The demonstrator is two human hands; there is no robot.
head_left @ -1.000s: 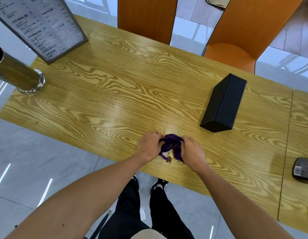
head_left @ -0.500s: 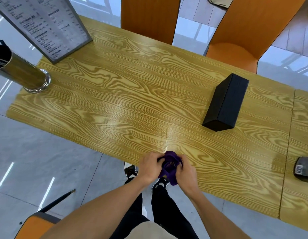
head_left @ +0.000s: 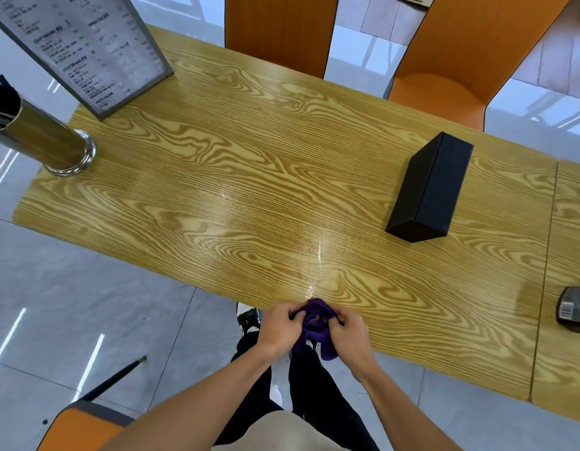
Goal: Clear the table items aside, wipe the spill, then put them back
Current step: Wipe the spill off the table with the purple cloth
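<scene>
A bunched purple cloth [head_left: 317, 323] hangs just off the near edge of the wooden table [head_left: 249, 196]. My left hand [head_left: 280, 330] grips its left side and my right hand [head_left: 348, 335] grips its right side, fingers curled into the folds. A black rectangular box [head_left: 430, 190] lies on the table's right part. At the far left corner a framed menu stand [head_left: 83, 43] leans upright, and beside it a brass-coloured metal holder [head_left: 44, 141] holds dark sticks. A faint wet streak [head_left: 317, 258] shines on the wood ahead of my hands.
Two orange chairs [head_left: 278, 30] [head_left: 444, 92] stand behind the table. Another orange chair seat [head_left: 77, 429] sits near my left side. A second table [head_left: 571, 222] adjoins on the right, carrying a dark object with a barcode [head_left: 573, 312]. Grey floor tiles lie below.
Both hands have drawn the purple cloth back from the brown spill spot on the table to just past the near edge. The brown crumbs are no longer visible on the wood.
</scene>
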